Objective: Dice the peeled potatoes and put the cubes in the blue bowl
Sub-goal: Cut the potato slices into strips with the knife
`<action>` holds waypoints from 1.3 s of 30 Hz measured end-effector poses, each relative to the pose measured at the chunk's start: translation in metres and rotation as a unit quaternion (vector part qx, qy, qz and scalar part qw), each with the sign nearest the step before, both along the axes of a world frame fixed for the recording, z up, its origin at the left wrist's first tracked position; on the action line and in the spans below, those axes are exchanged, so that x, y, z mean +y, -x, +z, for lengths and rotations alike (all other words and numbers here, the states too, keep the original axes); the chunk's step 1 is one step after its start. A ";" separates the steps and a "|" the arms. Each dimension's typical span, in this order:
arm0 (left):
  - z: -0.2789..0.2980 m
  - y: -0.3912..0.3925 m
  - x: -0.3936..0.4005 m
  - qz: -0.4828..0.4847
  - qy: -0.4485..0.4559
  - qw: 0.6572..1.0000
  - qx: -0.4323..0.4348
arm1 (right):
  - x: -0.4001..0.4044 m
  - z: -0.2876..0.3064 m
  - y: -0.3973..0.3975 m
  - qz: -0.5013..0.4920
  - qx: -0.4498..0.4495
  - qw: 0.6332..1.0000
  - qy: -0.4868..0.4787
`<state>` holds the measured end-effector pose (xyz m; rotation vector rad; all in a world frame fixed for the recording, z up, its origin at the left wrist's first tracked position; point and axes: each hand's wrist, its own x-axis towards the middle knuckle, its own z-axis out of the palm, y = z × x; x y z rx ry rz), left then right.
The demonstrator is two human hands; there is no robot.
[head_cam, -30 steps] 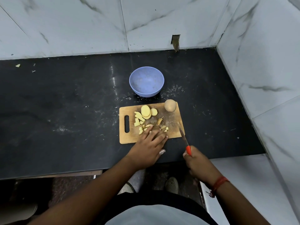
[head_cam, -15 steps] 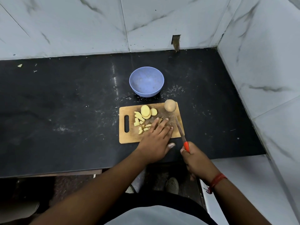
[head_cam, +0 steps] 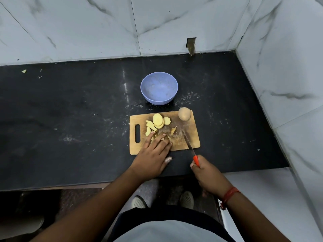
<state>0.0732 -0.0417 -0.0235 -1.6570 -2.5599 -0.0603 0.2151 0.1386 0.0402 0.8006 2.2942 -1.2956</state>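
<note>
My left hand [head_cam: 153, 151] lies flat, gathering potato pieces [head_cam: 153, 127] on the cutting board [head_cam: 192, 137]; my right hand [head_cam: 208, 173] grips the knife [head_cam: 189, 144] aside.

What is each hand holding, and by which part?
Right hand grips the knife by its red handle. Left hand grips nothing; its fingers rest flat on potato pieces on the board.

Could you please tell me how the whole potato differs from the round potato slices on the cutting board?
The whole potato is uncut, rounded and dull tan; the round slices are flat, overlapping and bright yellow. It sits at the board's far right corner, the slices nearer the middle. Both rest on the cutting board.
</note>
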 end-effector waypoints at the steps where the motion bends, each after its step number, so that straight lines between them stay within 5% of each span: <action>1: 0.001 -0.001 0.000 0.005 0.001 1.000 -0.002 | -0.001 0.000 0.001 0.003 0.001 1.000 -0.001; 30: 0.005 -0.004 0.031 0.015 0.018 0.999 -0.034 | -0.005 0.004 0.005 -0.011 0.004 1.000 -0.016; 39: -0.001 -0.004 0.026 0.016 0.016 0.999 -0.041 | -0.016 -0.002 0.010 0.057 -0.032 0.989 -0.133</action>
